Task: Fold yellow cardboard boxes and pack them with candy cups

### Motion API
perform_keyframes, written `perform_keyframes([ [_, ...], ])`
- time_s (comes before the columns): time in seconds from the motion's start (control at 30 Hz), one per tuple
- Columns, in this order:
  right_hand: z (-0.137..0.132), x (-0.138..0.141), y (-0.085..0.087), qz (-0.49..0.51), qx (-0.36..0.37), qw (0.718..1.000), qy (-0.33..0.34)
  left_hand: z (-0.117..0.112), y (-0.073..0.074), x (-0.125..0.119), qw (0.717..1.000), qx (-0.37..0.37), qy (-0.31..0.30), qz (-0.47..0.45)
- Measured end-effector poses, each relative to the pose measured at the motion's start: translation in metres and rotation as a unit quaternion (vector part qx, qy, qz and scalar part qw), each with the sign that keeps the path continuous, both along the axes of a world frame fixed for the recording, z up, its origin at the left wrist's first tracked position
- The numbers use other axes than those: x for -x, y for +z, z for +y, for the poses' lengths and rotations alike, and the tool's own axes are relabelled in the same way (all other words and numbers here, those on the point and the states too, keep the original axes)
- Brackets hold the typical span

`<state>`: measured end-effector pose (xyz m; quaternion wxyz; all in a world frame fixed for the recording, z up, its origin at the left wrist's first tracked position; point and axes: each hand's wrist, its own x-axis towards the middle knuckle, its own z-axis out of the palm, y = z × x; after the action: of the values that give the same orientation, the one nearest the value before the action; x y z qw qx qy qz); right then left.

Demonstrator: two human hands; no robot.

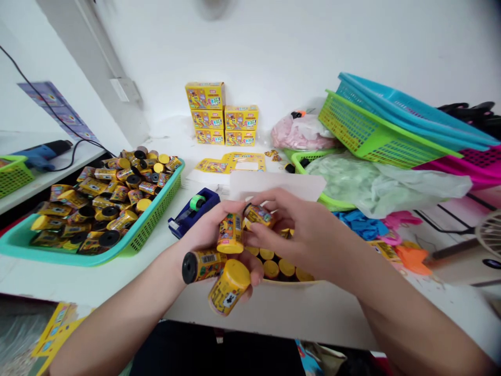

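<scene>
My left hand [219,224] is closed around several small yellow printed canisters [227,290] with yellow and black ends, which point different ways. Close beside it, my right hand [289,224] pinches one more canister [258,213], its dark end tilted up to the left. Below the right hand is an open box [307,282], partly hidden, where canisters stand in rows with yellow lids [287,267] upward. A white flap [277,185] rises behind the hands.
A teal basket [156,219] heaped with canisters stands at left. A blue tape dispenser [195,209] lies near my left wrist. Yellow boxes [207,119] are stacked by the wall. Stacked baskets [364,136] and a plastic bag [383,180] fill the right; a heat gun [43,154] lies far left.
</scene>
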<state>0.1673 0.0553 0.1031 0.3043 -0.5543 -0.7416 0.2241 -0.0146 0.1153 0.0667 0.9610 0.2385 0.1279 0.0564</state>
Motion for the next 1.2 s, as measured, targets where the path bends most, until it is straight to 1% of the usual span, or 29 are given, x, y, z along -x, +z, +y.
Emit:
perform_keyframes([
  [0.07, 0.004, -0.009, 0.0, -0.001, -0.061, 0.997, -0.039, 0.001, 0.0, -0.001, 1.0, 0.005, 0.013, -0.001],
  [0.1, 0.005, -0.017, 0.002, -0.021, -0.092, 0.994, -0.054, 0.002, 0.0, 0.0, 1.0, 0.003, 0.023, -0.004],
  [0.13, 0.005, -0.024, 0.004, -0.055, -0.113, 0.99, -0.057, 0.003, 0.0, 0.001, 0.999, -0.002, 0.035, -0.006],
  [0.17, 0.005, -0.032, 0.007, -0.1, -0.119, 0.987, -0.044, 0.004, 0.001, 0.003, 0.999, -0.009, 0.05, -0.006],
  [0.2, 0.003, -0.039, 0.008, -0.15, -0.108, 0.983, -0.02, 0.006, 0.002, 0.005, 0.998, -0.015, 0.067, -0.003],
  [0.27, 0.0, -0.047, 0.007, -0.238, -0.054, 0.969, 0.028, 0.007, 0.004, 0.008, 0.995, -0.028, 0.095, -0.001],
  [0.33, -0.003, -0.048, 0.001, -0.306, -0.004, 0.951, 0.049, 0.007, 0.007, 0.009, 0.993, -0.041, 0.107, 0.001],
  [0.37, -0.003, -0.046, -0.004, -0.34, 0.007, 0.939, 0.054, 0.007, 0.008, 0.009, 0.993, -0.046, 0.108, 0.001],
  [0.47, -0.001, -0.037, -0.019, -0.429, -0.001, 0.901, 0.062, 0.004, 0.011, 0.006, 0.994, -0.049, 0.101, 0.005],
  [0.53, 0.002, -0.033, -0.023, -0.458, 0.001, 0.888, 0.046, 0.002, 0.012, 0.004, 0.994, -0.048, 0.103, 0.004],
  [0.57, 0.004, -0.032, -0.023, -0.455, 0.005, 0.89, 0.034, 0.002, 0.012, 0.003, 0.993, -0.047, 0.107, 0.002],
  [0.6, 0.005, -0.031, -0.021, -0.438, 0.004, 0.899, 0.024, 0.002, 0.012, 0.002, 0.993, -0.047, 0.111, 0.0],
  [0.63, 0.006, -0.031, -0.018, -0.407, -0.006, 0.913, 0.019, 0.002, 0.012, 0.001, 0.992, -0.046, 0.115, -0.001],
  [0.67, 0.006, -0.03, -0.014, -0.363, -0.03, 0.931, 0.016, 0.002, 0.011, 0.0, 0.992, -0.045, 0.116, 0.0],
  [0.7, 0.005, -0.029, -0.009, -0.314, -0.07, 0.947, 0.017, 0.003, 0.011, 0.0, 0.992, -0.042, 0.117, 0.001],
  [0.73, 0.004, -0.027, -0.005, -0.271, -0.12, 0.955, 0.03, 0.003, 0.011, -0.001, 0.993, -0.038, 0.114, 0.004],
  [0.77, 0.004, -0.025, -0.001, -0.245, -0.172, 0.953, 0.056, 0.003, 0.011, -0.002, 0.993, -0.034, 0.11, 0.008],
  [0.8, 0.003, -0.022, 0.002, -0.238, -0.22, 0.942, 0.091, 0.003, 0.011, -0.003, 0.994, -0.031, 0.104, 0.016],
  [0.83, 0.003, -0.019, 0.003, -0.248, -0.261, 0.923, 0.132, 0.003, 0.01, -0.004, 0.995, -0.027, 0.094, 0.025],
  [0.9, 0.003, -0.013, 0.002, -0.298, -0.304, 0.882, 0.202, 0.003, 0.007, -0.008, 0.996, -0.014, 0.073, 0.041],
  [0.93, 0.004, -0.011, 0.001, -0.32, -0.317, 0.866, 0.218, 0.003, 0.006, -0.009, 0.997, -0.006, 0.062, 0.049],
  [1.0, 0.006, -0.009, -0.002, -0.35, -0.339, 0.843, 0.229, 0.005, 0.001, -0.013, 0.997, 0.015, 0.045, 0.061],
  [1.07, 0.008, -0.01, -0.003, -0.353, -0.36, 0.831, 0.236, 0.006, -0.002, -0.016, 0.996, 0.024, 0.036, 0.074],
  [1.1, 0.009, -0.013, -0.002, -0.338, -0.364, 0.835, 0.236, 0.007, -0.002, -0.017, 0.996, 0.02, 0.035, 0.078],
  [1.13, 0.009, -0.017, 0.0, -0.313, -0.354, 0.852, 0.226, 0.007, -0.002, -0.017, 0.996, 0.01, 0.042, 0.076],
  [1.2, 0.007, -0.028, 0.005, -0.248, -0.297, 0.907, 0.168, 0.007, 0.001, -0.015, 0.993, -0.027, 0.084, 0.073],
])
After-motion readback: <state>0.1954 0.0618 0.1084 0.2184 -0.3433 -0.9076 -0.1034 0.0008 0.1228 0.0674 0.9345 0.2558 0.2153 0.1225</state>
